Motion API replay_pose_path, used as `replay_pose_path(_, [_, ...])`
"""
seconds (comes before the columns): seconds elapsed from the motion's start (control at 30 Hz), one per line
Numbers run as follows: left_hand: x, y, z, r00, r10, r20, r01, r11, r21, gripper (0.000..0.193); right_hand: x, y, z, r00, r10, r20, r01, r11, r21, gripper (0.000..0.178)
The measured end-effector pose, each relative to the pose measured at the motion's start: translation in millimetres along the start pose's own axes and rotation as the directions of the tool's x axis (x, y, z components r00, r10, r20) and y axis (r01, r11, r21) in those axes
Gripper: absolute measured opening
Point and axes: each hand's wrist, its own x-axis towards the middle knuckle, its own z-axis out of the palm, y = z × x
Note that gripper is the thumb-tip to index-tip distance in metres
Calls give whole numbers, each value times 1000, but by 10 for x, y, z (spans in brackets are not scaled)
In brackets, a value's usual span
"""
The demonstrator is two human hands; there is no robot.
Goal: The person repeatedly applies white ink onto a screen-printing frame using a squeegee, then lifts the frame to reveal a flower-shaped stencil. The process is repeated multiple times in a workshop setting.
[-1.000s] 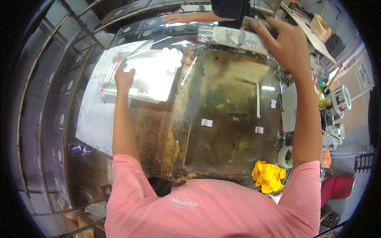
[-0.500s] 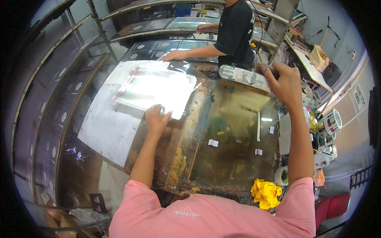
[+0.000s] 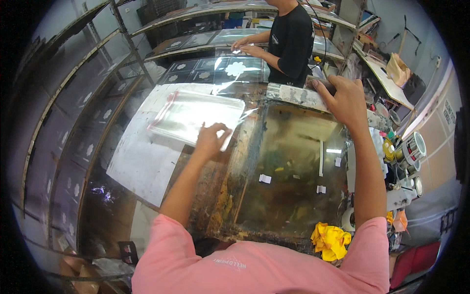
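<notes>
My left hand [image 3: 211,139] is over the near right edge of a stack of shiny clear plastic bags [image 3: 196,111]; its fingers are bent but apart. The stack rests on large white paper [image 3: 142,159]. At right, my right hand [image 3: 346,100] is closed around the end of a thick, paint-stained whitish bar [image 3: 296,96], with a brown piece beside the thumb. Below that bar lies a dark, glossy glass-like panel [image 3: 293,210] with small white tabs stuck on it. Across from me a co-worker's hands [image 3: 249,48] hold a clear sheet [image 3: 237,71] printed with a white flower.
Crumpled yellow cloth [image 3: 331,241] sits at the near right corner. Paint cans [image 3: 413,146] and a tape roll [image 3: 348,219] crowd the right side. Metal racks [image 3: 78,142] with flower-printed sheets stand at left and behind. A person in black [image 3: 293,44] stands at the far side.
My left hand has shifted right along the bags' edge. My right hand stays on the bar. The co-worker has lifted a flower-printed clear sheet off the stack's far side.
</notes>
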Motion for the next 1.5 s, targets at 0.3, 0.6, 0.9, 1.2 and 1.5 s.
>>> replay_pose_path(0.3, [-579, 1219, 1390, 942, 226, 248, -253, 964, 85, 81, -26, 115, 137, 988, -101, -116, 109, 992, 65, 62])
replay_pose_path(0.6, [-804, 1946, 2029, 841, 336, 424, -400, 914, 69, 124, 112, 163, 104, 998, -32, -55, 34, 999, 36, 65])
replay_pose_path(0.9, [-1046, 2067, 2088, 854, 412, 318, -431, 902, -12, 117, 190, 154, 54, 996, -38, -75, 37, 999, -20, 62])
replay_pose_path(1.2, [-1024, 2083, 2122, 829, 473, 299, -490, 872, -22, 117, 247, 165, -28, 999, 1, 53, 1, 999, -32, 64])
replay_pose_path(1.5, [-798, 2032, 1778, 949, 299, 100, -278, 943, -183, 103, 168, 139, 72, 999, -9, -41, 11, 999, 40, 66])
